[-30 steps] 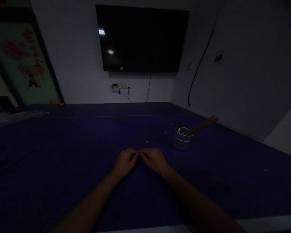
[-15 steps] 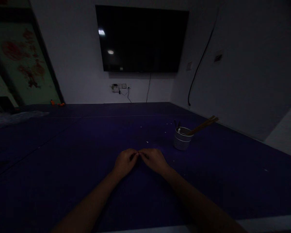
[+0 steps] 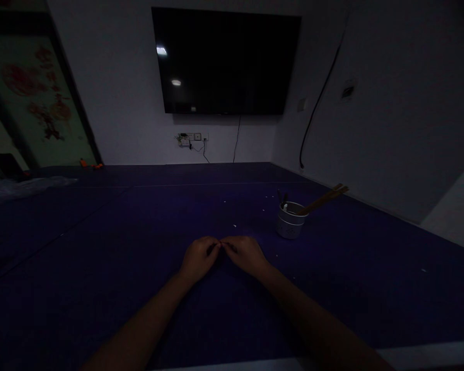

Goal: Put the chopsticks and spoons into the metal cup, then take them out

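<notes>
My left hand [image 3: 200, 257] and my right hand [image 3: 247, 254] meet fingertip to fingertip low over the dark blue surface [image 3: 170, 211]. Both are closed, thumbs pressed against the fingers in a pinch. Whatever lies between the tips, if anything, is too small and dark to make out. To the right of my right hand, out of its reach by a short gap, stands a grey perforated utensil holder [image 3: 290, 226]. Wooden chopsticks [image 3: 325, 200] lean out of its right side, and dark handles [image 3: 282, 197] stick up at its left.
Small white scraps [image 3: 234, 225] are scattered on the surface. Clear plastic wrapping [image 3: 31, 186] lies at the far left, and small orange objects [image 3: 90, 164] sit by the door. A television [image 3: 232, 62] hangs on the back wall above sockets and cables [image 3: 204, 149].
</notes>
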Available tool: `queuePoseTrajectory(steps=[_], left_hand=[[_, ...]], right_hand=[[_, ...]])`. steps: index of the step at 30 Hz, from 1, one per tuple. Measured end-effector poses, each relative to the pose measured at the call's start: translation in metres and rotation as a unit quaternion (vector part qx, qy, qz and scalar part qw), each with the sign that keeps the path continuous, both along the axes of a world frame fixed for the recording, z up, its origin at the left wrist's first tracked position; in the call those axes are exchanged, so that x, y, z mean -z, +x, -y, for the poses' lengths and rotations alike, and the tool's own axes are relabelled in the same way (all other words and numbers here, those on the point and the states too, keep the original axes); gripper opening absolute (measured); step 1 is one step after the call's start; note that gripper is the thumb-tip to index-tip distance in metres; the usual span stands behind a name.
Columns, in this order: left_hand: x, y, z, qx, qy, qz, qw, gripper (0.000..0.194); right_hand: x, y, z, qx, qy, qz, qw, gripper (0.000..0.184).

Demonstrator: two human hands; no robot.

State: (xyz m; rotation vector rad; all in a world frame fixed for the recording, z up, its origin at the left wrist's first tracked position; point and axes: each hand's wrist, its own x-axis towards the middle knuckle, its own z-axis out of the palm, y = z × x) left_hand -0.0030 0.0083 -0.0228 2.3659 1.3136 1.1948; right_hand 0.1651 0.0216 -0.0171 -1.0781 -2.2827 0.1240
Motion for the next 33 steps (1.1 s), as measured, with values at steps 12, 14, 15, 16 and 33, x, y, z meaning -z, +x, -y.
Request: queuePoseTrajectory(steps=[12, 14, 15, 16, 33], left_hand=[[0.002, 0.0, -0.001, -0.008, -0.01, -0.002, 1.0, 0.023], [0.002, 0.0, -0.001, -0.01, -0.012, -0.006, 1.0, 0.024], [0.001, 0.0, -0.001, -0.01, -0.012, -0.006, 1.0, 0.024], [0.001, 0.0, 0.0, -0.01, -0.012, -0.006, 1.0, 0.024], [0.001, 0.0, 0.0, -0.016, -0.014, 0.012, 1.0, 0.023]], right_hand=[[-0.02, 0.014, 0.002, 0.236, 0.23, -0.35, 0.877, 0.029], [-0.03, 0.03, 0.001, 0.31, 0.303, -0.394, 0.81, 0.04], [-0.034, 0.04, -0.001, 0.35, 0.324, -0.405, 0.78, 0.048], [-0.037, 0.049, -0.002, 0.388, 0.331, -0.41, 0.756, 0.055], [0.001, 0.104, -0.046, 0.48, 0.056, -0.421, 0.768, 0.119]])
